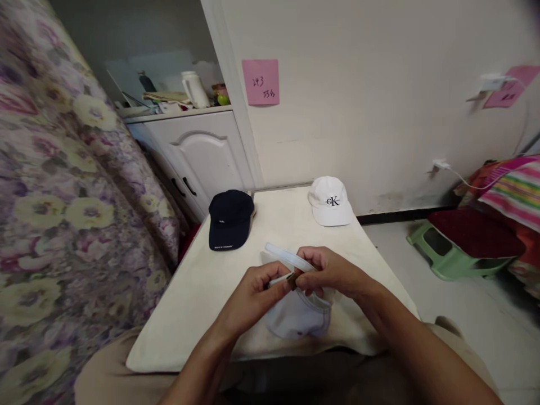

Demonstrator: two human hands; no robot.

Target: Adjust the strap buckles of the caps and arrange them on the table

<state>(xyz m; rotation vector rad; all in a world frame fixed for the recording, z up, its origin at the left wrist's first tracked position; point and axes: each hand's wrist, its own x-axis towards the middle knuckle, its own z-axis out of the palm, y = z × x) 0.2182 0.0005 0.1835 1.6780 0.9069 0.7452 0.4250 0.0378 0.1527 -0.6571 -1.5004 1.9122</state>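
Observation:
My left hand (253, 292) and my right hand (327, 273) meet above the near part of a cream-covered table (189, 304). Both pinch the back strap (289, 257) of a pale lavender cap (299, 318), around a small brass buckle between the fingertips. The cap's brim points toward me and rests on the cloth. A navy cap (230, 218) lies at the far left of the table. A white cap (330, 201) with a black logo sits at the far right.
A floral curtain (54, 191) hangs along the left. White cabinets (198, 154) with clutter on top stand behind. Pink notes (260, 82) are stuck on the wall. A green stool (449, 256) and striped bedding (508, 191) are on the right.

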